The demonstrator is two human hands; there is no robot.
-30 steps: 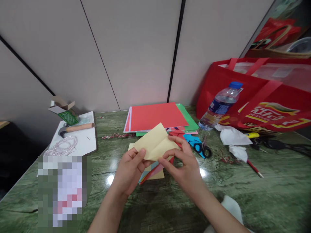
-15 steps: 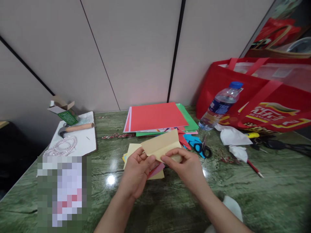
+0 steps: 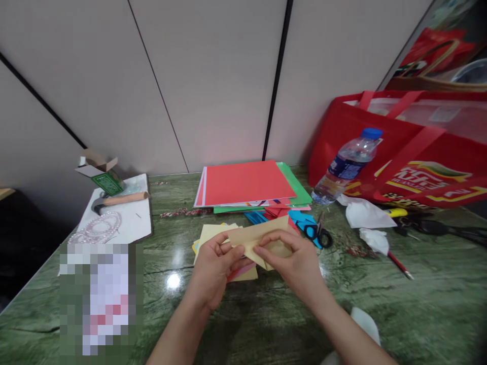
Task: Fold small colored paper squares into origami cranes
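Observation:
Between my two hands is a tan sheet of paper (image 3: 256, 233), partly folded and held above the table. My left hand (image 3: 213, 263) pinches its left edge between thumb and fingers. My right hand (image 3: 291, 253) is closed on the paper at the right, thumb and forefinger meeting near the crease. Under and behind my hands lies a small pile of cut yellow paper (image 3: 213, 233), with some pink and tan pieces partly hidden. Folded red and blue paper pieces (image 3: 302, 222) lie just beyond, next to black-handled scissors (image 3: 319, 233).
A stack of coloured sheets (image 3: 247, 182) lies at the back. To the right are a water bottle (image 3: 348, 165), a red shopping bag (image 3: 380, 137) and a red pen (image 3: 399, 264). On the left, a white board (image 3: 133, 218) bears a hammer (image 3: 124, 199) and a green box (image 3: 106, 182).
The tan paper has tipped down and shifted slightly right, its upper flap now lower and narrower. Blue and red pieces behind it show more. Both hands keep their hold.

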